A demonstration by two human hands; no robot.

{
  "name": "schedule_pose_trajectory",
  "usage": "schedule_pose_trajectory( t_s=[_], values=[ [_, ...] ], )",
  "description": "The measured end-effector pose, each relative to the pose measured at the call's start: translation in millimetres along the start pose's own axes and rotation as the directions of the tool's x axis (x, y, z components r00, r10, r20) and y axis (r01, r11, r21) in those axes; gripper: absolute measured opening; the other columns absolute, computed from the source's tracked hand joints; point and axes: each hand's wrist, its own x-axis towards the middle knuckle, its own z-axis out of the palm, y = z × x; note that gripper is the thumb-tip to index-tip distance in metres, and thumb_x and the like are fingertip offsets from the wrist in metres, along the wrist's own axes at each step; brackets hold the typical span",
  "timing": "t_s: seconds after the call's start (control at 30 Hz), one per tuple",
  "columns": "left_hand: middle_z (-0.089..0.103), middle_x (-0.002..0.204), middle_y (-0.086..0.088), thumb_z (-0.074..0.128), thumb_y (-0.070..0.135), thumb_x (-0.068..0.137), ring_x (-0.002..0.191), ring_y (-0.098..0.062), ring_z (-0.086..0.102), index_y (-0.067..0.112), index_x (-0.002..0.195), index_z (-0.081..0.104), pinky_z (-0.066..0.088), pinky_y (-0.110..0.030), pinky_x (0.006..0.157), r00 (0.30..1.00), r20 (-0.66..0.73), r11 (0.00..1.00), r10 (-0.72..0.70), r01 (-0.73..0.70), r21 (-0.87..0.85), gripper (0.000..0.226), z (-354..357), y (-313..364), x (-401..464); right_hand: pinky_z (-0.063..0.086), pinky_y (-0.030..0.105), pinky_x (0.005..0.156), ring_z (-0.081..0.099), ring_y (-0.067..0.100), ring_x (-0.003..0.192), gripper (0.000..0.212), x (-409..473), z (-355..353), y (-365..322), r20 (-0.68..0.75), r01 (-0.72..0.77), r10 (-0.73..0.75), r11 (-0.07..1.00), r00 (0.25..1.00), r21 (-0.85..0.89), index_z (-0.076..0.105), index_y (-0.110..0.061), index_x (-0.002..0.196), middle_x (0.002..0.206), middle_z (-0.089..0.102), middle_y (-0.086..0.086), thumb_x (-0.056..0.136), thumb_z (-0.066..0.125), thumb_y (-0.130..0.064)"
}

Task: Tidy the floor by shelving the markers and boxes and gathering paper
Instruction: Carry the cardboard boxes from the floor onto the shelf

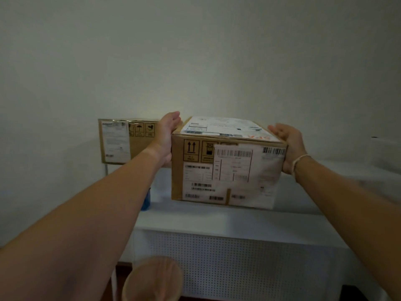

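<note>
A second box (121,141) stands at the shelf's (217,216) left end, partly hidden by the left hand (168,137). Both flat, open hands, left and right (288,146), press the labelled box (227,168) between them at shelf centre; labels blurred.

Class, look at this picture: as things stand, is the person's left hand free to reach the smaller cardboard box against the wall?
Probably not yet. The left hand is pressed to the side of the large box, which both hands carry. The smaller box sits just behind that hand, unobstructed, so it looks reachable once freed.
</note>
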Motion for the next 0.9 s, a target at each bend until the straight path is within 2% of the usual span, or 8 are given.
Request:
schedule_pose_trajectory(
  t_s=[0.1, 0.2, 0.3, 0.37, 0.47, 0.63, 0.73, 0.9],
  values=[
    [0.054, 0.129, -0.009, 0.047, 0.047, 0.088, 0.112, -0.029, 0.057, 0.019, 0.120, 0.053, 0.048, -0.037, 0.084, 0.999, -0.025, 0.999, 0.035, -0.034, 0.026, 0.043, -9, -3, 14, 0.054, 0.029, 0.068, 0.064, 0.020, 0.084, 0.046, 23, 5, 6, -0.102, 0.122, -0.119, 0.992, 0.988, 0.018, 0.058, -0.009, 0.116, 0.100, 0.063, 0.006, 0.085, 0.051, -0.043],
    [0.058, 0.104, 0.001, 0.042, 0.044, 0.092, 0.092, -0.016, 0.056, 0.023, 0.102, 0.056, 0.045, -0.036, 0.088, 0.994, -0.037, 0.984, 0.103, -0.096, 0.149, 0.027, -18, -1, 31, 0.053, 0.030, 0.071, 0.063, 0.016, 0.070, 0.040, 41, 18, 20, -0.220, 0.238, -0.282, 0.950, 0.934, -0.203, 0.067, -0.014, 0.085, 0.085, 0.066, 0.002, 0.087, 0.049, -0.050],
    [0.058, 0.106, 0.000, 0.040, 0.045, 0.094, 0.094, -0.016, 0.056, 0.020, 0.114, 0.056, 0.045, -0.034, 0.086, 0.980, -0.087, 0.955, 0.179, -0.152, 0.255, 0.035, -26, 1, 46, 0.051, 0.030, 0.066, 0.060, 0.016, 0.063, 0.059, 50, 37, 28, -0.372, 0.260, -0.536, 0.771, 0.758, -0.581, 0.068, -0.006, 0.077, 0.074, 0.067, 0.005, 0.092, 0.037, -0.053],
    [0.059, 0.097, 0.001, 0.039, 0.043, 0.096, 0.090, -0.014, 0.056, 0.026, 0.094, 0.058, 0.044, -0.032, 0.082, 0.948, -0.105, 0.881, 0.300, -0.233, 0.412, 0.026, -33, 1, 62, 0.052, 0.037, 0.070, 0.066, 0.028, 0.073, 0.069, 60, 49, 32, -0.414, 0.176, -0.623, 0.667, 0.663, -0.724, 0.068, 0.003, 0.085, 0.080, 0.070, 0.015, 0.095, 0.028, -0.053],
    [0.055, 0.088, -0.004, 0.034, 0.036, 0.100, 0.081, -0.018, 0.050, 0.024, 0.074, 0.050, 0.038, -0.031, 0.074, 0.841, -0.093, 0.621, 0.534, -0.315, 0.718, 0.032, -47, 0, 88, 0.045, 0.028, 0.057, 0.065, 0.028, 0.070, 0.073, 74, 60, 42, -0.433, 0.116, -0.623, 0.646, 0.652, -0.754, 0.069, 0.003, 0.085, 0.078, 0.069, 0.015, 0.097, 0.024, -0.052],
    [0.067, 0.094, -0.012, 0.028, 0.035, 0.101, 0.088, -0.027, 0.058, 0.007, 0.097, 0.064, 0.040, -0.034, 0.078, 0.709, 0.106, 0.185, 0.698, -0.320, 0.929, 0.046, -70, -6, 122, 0.043, 0.015, 0.058, 0.057, 0.013, 0.073, 0.039, 80, 62, 83, -0.146, 0.342, -0.631, 0.583, 0.762, -0.737, 0.066, -0.011, 0.107, 0.086, 0.063, -0.001, 0.094, 0.045, -0.041],
    [0.065, 0.108, -0.006, 0.018, 0.043, 0.096, 0.100, -0.024, 0.056, 0.015, 0.108, 0.061, 0.040, -0.036, 0.089, 0.674, 0.349, -0.123, 0.651, -0.361, 0.925, 0.053, -77, -22, 136, 0.050, 0.027, 0.083, 0.053, 0.013, 0.101, 0.059, 93, 59, 105, 0.030, 0.340, -0.512, 0.524, 0.858, -0.781, 0.031, -0.021, 0.145, 0.112, 0.053, -0.005, 0.092, 0.052, -0.037],
    [0.045, 0.143, -0.013, 0.021, 0.058, 0.089, 0.133, -0.035, 0.040, 0.021, 0.138, 0.042, 0.031, -0.052, 0.111, 0.727, 0.439, -0.328, 0.527, -0.303, 0.895, 0.065, -92, -49, 158, 0.046, 0.023, 0.060, 0.058, 0.021, 0.090, 0.054, 118, 63, 117, -0.017, 0.233, -0.425, 0.529, 0.905, -0.816, 0.033, -0.022, 0.140, 0.109, 0.061, 0.003, 0.093, 0.043, -0.047]
  ],
)
